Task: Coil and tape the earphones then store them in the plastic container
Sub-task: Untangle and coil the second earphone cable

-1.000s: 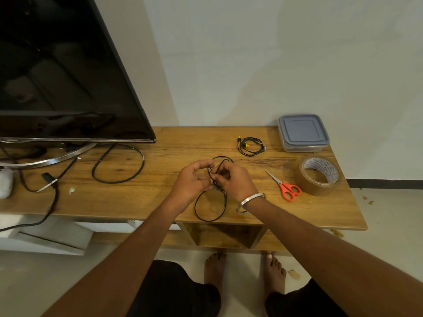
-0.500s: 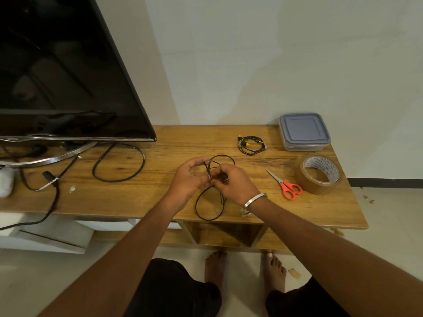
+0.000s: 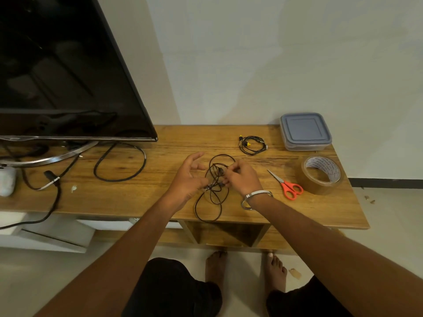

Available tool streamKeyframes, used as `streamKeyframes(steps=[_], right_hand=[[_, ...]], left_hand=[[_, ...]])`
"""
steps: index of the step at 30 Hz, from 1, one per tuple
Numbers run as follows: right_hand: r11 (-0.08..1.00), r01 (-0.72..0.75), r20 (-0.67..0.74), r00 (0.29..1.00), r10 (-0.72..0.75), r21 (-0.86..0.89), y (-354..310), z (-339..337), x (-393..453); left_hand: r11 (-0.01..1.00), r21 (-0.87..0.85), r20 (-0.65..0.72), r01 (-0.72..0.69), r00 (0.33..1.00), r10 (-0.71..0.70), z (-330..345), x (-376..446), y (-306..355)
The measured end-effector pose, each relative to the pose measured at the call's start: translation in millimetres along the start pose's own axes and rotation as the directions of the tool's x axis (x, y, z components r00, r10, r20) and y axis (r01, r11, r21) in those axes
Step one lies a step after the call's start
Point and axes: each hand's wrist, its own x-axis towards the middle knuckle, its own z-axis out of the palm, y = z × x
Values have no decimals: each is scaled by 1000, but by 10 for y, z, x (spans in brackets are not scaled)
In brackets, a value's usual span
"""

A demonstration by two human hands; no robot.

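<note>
The black earphones (image 3: 214,187) hang in loose loops between my hands over the wooden table (image 3: 164,202), and one long loop dangles past the front edge. My left hand (image 3: 188,177) has its upper fingers spread, while its lower fingers touch and hold the cable. My right hand (image 3: 243,177), with a metal bangle on the wrist, pinches the cable near an earbud. A second pair of earphones (image 3: 251,145) with yellow tips lies coiled further back. The plastic container (image 3: 305,131) stands lidded at the back right corner.
A roll of brown tape (image 3: 321,176) and red-handled scissors (image 3: 289,186) lie right of my hands. A television (image 3: 68,76) on its stand fills the left, with a black power cable (image 3: 121,165) looped beside it. The wall is behind, and my bare feet are below the table edge.
My left hand's upper fingers have opened and spread apart. The cable loops have shifted slightly between my hands; my right hand keeps its pinch.
</note>
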Motion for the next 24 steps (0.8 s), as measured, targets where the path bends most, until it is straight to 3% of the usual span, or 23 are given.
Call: streamKeyframes(steps=[4, 8, 11, 16, 24], right_hand=[[968, -127, -16, 991, 133, 216, 1, -96, 57], [911, -212, -20, 972, 233, 353, 12, -163, 101], [899, -259, -73, 950, 302, 352, 48, -206, 143], [891, -299, -152, 918, 366, 341, 117, -327, 203], [930, -272, -192, 927, 322, 248, 110, -332, 163]], left_hand=[[986, 5, -8, 164, 986, -164, -85, 48, -32], [976, -31, 10, 217, 976, -216, -161, 93, -36], [962, -174, -136, 210, 963, -235, -181, 109, 10], [933, -316, -409, 171, 863, -297, -316, 189, -65], [951, -270, -380, 152, 890, -250, -247, 179, -130]])
